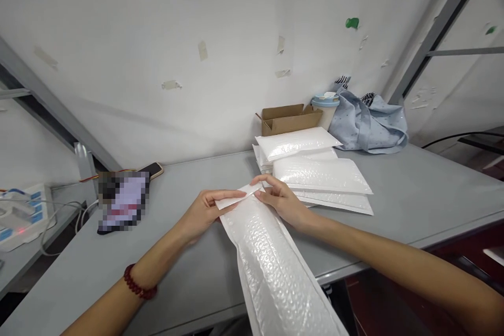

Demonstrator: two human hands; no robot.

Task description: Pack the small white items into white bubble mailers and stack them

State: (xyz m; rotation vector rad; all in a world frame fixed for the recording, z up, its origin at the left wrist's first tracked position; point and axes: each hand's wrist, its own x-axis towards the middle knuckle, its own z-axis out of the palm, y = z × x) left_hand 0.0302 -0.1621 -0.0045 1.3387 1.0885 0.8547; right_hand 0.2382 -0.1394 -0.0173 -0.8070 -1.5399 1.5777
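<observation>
A white bubble mailer (271,262) stretches from the middle of the view down past the table's front edge, its flap end farthest from me. My left hand (202,212) grips the left corner of that end, fingers laid over the flap and the thumb beneath. At the right corner, my right hand (283,199) pinches the flap between thumb and fingers. Whether the flap is stuck down I cannot tell. Just beyond my right hand lies a stack of white bubble mailers (321,176).
Behind the stack stand an open cardboard box (291,119), a lidded paper cup (326,107) and a light blue cloth bag (368,121). Left on the grey table (165,268) lie a phone (154,169) and a pixelated item (124,202). A power strip (27,215) with cables sits far left.
</observation>
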